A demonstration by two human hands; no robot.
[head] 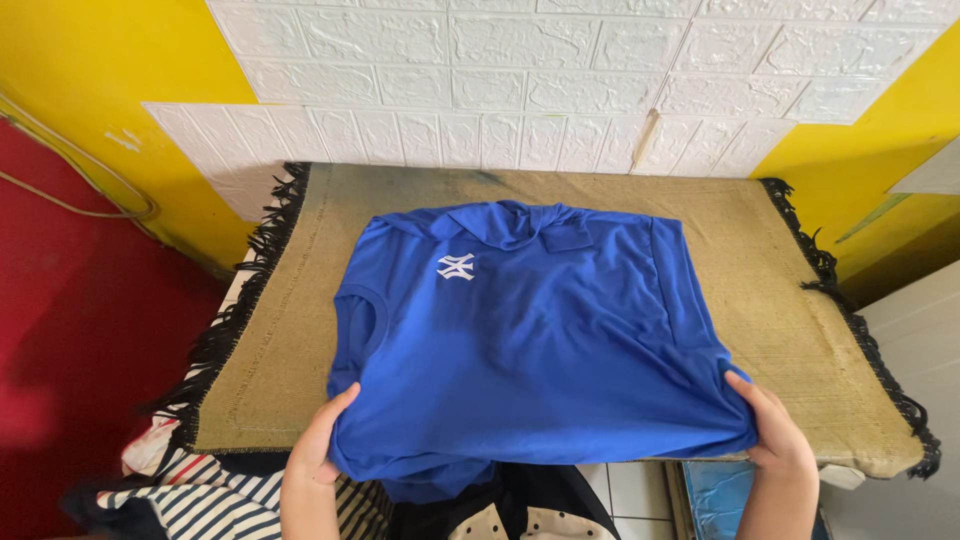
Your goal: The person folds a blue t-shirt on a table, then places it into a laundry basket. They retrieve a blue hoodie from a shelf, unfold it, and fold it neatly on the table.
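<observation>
On the middle of the mat-covered worktop (300, 350) we have a bright blue, smooth-knit shirt (530, 340) lying flat, its collar turned toward the wall and a small white emblem (455, 266) stitched on the chest at the upper left. Its sides are folded in, so it forms a rough rectangle, and its near hem reaches the front edge of the worktop, where a little blue cloth hangs over.

Our left hand (318, 440) grips the near left corner of the shirt, thumb on top and the other fingers curled beneath the fabric. Our right hand (778, 430) does the same at the near right corner, fingers closed over the bunched hem, so that creases run from that corner back across the cloth.

Under the shirt lies a coarse tan woven mat (760, 320) with a black fringe (235, 320) along its left and right sides. Behind it rises a wall of white embossed brick-pattern panels (560, 90), framed by yellow painted wall (110, 50) at both sides. To the left stands a red surface (70, 330) with a thin pale cable (90, 190) looping across it. Below the front edge, near our left arm, we see navy-and-white striped cloth (220, 500), and beside it a dark fabric with pale dots (500, 522).
</observation>
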